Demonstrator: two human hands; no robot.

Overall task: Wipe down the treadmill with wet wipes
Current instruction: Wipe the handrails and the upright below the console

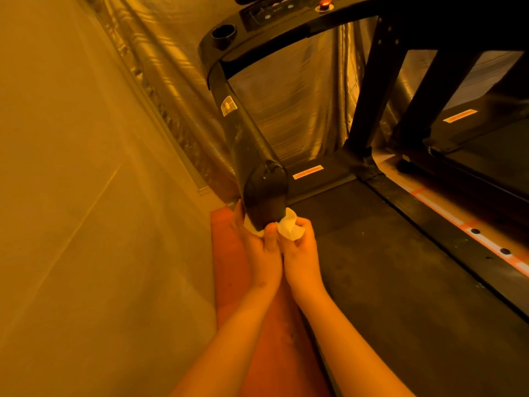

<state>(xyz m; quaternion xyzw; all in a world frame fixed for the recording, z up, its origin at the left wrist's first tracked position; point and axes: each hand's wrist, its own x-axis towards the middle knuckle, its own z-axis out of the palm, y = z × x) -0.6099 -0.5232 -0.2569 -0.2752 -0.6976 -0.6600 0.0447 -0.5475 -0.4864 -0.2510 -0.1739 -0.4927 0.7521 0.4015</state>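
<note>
A black treadmill fills the right of the view; its left handrail (pixel 246 144) runs down towards me and ends in a rounded cap (pixel 264 196). My left hand (pixel 260 253) cups the underside of that cap, thumb on its lower edge, with a bit of white wipe under the fingers. My right hand (pixel 300 253) pinches a crumpled white wet wipe (pixel 289 226) against the cap's lower right side. The running belt (pixel 400 267) lies dark below on the right.
The console (pixel 274 12) with a cup holder (pixel 223 34) and a red stop button (pixel 325 3) sits at the top. A plain wall (pixel 71 167) stands close on the left. A second treadmill (pixel 486 138) is at the right. Shiny sheeting (pixel 286 104) hangs behind.
</note>
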